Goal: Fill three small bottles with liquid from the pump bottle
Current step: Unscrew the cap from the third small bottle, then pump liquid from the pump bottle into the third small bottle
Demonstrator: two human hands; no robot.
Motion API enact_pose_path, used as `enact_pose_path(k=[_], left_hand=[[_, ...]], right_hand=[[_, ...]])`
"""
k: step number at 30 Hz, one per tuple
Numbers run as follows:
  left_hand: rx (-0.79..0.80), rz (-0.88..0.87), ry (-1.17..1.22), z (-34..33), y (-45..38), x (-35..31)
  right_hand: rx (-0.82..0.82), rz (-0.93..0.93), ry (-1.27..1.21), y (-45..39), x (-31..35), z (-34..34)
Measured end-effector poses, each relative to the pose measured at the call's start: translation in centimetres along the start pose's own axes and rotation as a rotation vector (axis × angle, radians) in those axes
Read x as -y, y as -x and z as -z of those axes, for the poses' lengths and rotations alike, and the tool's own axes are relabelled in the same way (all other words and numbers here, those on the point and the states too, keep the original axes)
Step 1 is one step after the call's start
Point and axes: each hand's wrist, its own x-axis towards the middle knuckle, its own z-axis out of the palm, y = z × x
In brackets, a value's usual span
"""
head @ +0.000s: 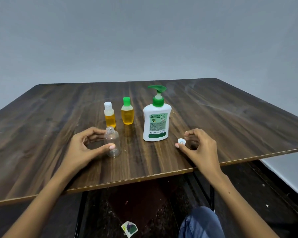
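Note:
An empty clear small bottle (112, 143) stands uncapped near the front of the wooden table (230, 121). My left hand (86, 148) holds it between thumb and fingers. My right hand (199, 145) pinches a small white cap (181, 141) just above the table, right of the pump bottle. The white pump bottle (156, 121) with a green pump head stands upright in the middle. Behind the empty bottle stand two small bottles of yellow liquid: one with a white cap (109, 115), one with a green cap (127, 111).
The table's front edge (127, 182) runs just below my wrists. Under the table lie a dark floor, a scrap of packaging (129, 228) and my knee in blue jeans (201, 224). A grey wall rises behind the table.

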Motion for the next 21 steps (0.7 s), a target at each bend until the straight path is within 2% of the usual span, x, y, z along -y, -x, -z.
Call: enact_pose_path(k=[5,7,12,16,21], left_hand=[[-0.041,-0.017,0.056,0.4,-1.5,-0.4],[-0.090,-0.035,0.132,0.4,-3.4,-1.3],[-0.088,-0.083,0.214,-2.2,-8.8,-3.1],[-0.068,-0.067,0.197,-4.3,-11.1,-1.8],[-0.108,-0.094,0.154,-5.0,-10.6,-0.5]], right_hand=[[-0.064,0.105,-0.019,-2.3,1.7,0.6],[-0.082,0.167,-0.043,-4.1,3.1,0.7],[-0.130,0.339,-0.032,-8.7,6.8,-0.2],[-0.068,0.454,0.043,-10.5,8.3,-1.6],[0.060,0.474,0.068,-10.4,8.6,-2.7]])
